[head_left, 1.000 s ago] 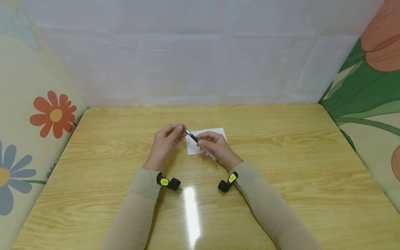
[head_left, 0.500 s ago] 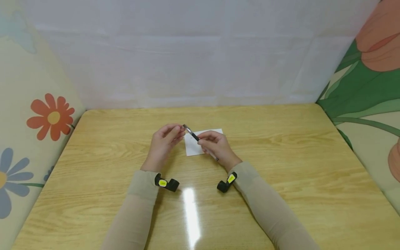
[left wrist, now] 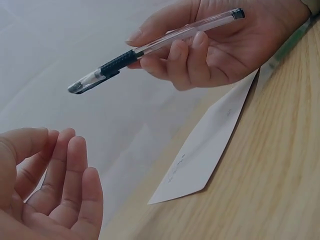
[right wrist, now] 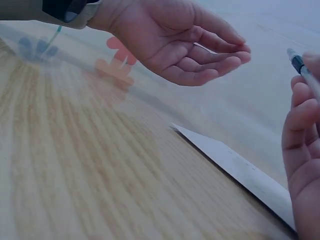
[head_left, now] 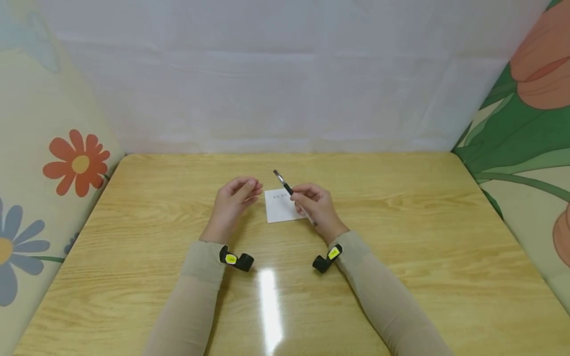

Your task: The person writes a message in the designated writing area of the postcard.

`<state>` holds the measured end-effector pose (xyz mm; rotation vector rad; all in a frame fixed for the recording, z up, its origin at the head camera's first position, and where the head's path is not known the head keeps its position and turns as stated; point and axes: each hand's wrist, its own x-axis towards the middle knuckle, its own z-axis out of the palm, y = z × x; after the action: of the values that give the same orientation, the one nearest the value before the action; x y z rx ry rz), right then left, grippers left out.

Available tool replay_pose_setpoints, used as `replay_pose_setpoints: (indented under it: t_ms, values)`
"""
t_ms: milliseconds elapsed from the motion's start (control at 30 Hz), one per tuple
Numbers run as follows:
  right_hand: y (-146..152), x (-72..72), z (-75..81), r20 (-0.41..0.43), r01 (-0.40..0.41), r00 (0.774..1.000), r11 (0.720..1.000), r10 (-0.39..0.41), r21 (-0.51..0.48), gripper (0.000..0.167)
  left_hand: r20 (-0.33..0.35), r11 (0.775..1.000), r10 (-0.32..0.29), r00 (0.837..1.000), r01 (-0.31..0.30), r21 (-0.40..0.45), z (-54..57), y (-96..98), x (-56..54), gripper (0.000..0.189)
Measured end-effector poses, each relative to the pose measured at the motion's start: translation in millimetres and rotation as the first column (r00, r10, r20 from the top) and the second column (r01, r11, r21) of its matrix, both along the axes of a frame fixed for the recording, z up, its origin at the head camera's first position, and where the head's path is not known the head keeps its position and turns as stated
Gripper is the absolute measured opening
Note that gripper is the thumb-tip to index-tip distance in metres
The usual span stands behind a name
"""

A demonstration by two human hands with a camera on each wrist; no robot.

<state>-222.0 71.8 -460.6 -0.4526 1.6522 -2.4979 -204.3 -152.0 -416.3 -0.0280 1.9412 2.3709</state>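
Observation:
My right hand (head_left: 322,208) holds a clear gel pen (left wrist: 118,63) with a dark grip, pinched between thumb and fingers. A cap with a dark clip covers the pen's writing end, which points up and to the left in the head view. My left hand (head_left: 232,200) is apart from the pen, its fingers loosely bent and nothing between them. Below the hands lies a white sheet of paper (head_left: 278,210) with a short line of small handwriting, too small to read. In the head view, the right hand hides the paper's right side.
A wood-grain table (head_left: 401,257) bears the paper. Behind it hangs a white cloth backdrop (head_left: 285,99). Flower-patterned panels (head_left: 80,163) stand at the left and right sides. Both wrists wear black camera bands (head_left: 242,262).
My left fingers have come off the capped end of the pen. My right hand has drawn the pen slightly right, uncovering the writing on the paper.

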Motion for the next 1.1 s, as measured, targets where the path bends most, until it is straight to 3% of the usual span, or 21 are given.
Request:
replay_pose_setpoints:
  t_ms: [133,267,433,600,767,900,1100]
  values:
    - [8,-4.0,1.6,0.026,0.041,0.999,0.999,-0.04,-0.012,0.023,-0.009,0.998,0.001,1.0,-0.002,-0.067,-0.8,-3.2,-1.6,0.029]
    - [16,-8.1,3.4,0.039,0.098,0.995,0.995,-0.097,-0.016,0.025,-0.046,0.969,0.017,0.999,-0.028,-0.244,-0.1,-9.9,-2.9,0.043]
    - [24,-13.8,3.5,0.032,0.172,0.985,0.985,-0.171,-0.025,0.028,-0.125,0.89,-0.005,0.992,-0.053,-0.452,-1.0,-18.4,-3.1,0.039]
    - [32,-19.1,2.0,-0.005,0.228,0.974,0.974,-0.228,0.001,0.026,-0.192,0.828,-0.059,0.98,-0.059,-0.557,-1.4,-21.2,-3.9,0.034]
    - [38,-21.8,1.9,-0.021,0.29,0.957,0.951,-0.289,0.105,0.016,-0.204,0.749,-0.094,0.974,-0.066,-0.659,-0.8,-27.1,-2.4,0.033]
    - [40,-23.4,0.9,0.017,0.337,0.936,0.912,-0.35,0.235,0.01,-0.226,0.671,-0.106,0.968,-0.098,-0.735,0.4,-34.7,-0.6,0.034]
    - [41,-27.6,-0.7,0.003,0.417,0.892,0.826,-0.452,0.38,0.017,-0.215,0.557,-0.148,0.965,-0.098,-0.825,3.7,-39.1,-1.5,0.043]
